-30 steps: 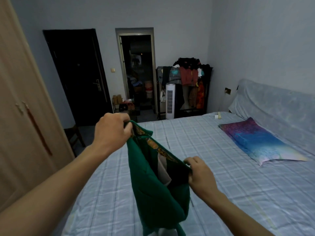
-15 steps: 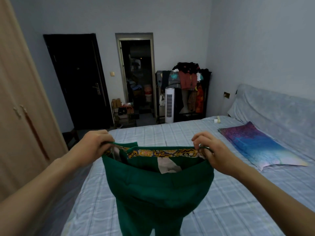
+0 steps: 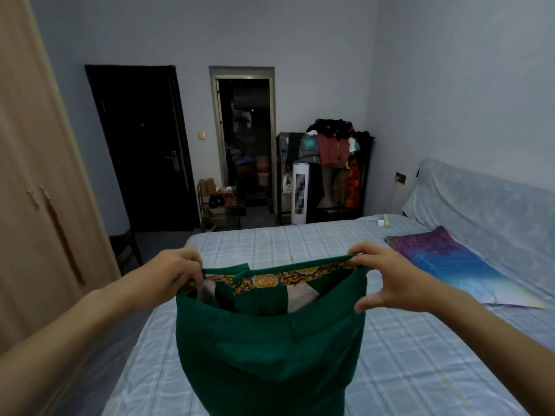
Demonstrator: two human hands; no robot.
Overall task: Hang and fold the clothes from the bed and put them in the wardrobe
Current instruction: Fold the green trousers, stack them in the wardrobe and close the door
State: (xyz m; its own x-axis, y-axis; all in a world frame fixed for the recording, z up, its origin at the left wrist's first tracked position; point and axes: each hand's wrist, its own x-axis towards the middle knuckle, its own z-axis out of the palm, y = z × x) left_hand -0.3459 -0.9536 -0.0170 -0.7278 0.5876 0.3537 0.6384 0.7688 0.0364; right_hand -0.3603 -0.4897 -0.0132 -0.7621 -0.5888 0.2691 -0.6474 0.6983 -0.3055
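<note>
- Waistband [image 3: 288,277], bunched a second ago, now stretched wide.
- Trousers [image 3: 270,349]: green, patterned yellow waistband lining, hanging above bed [image 3: 420,355].
- Left hand [image 3: 171,274] grips one waistband end; right hand [image 3: 387,280] pinches the other.

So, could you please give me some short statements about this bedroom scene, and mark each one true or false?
The left hand and the right hand both hold the green fabric trousers by the waistband. True.
The trousers lie flat on the pale blue checked bed. False: they hang above it.
The beige wooden wardrobe stands open. False: its doors are shut.
A purple-blue pillow lies on the bed. True.
</note>
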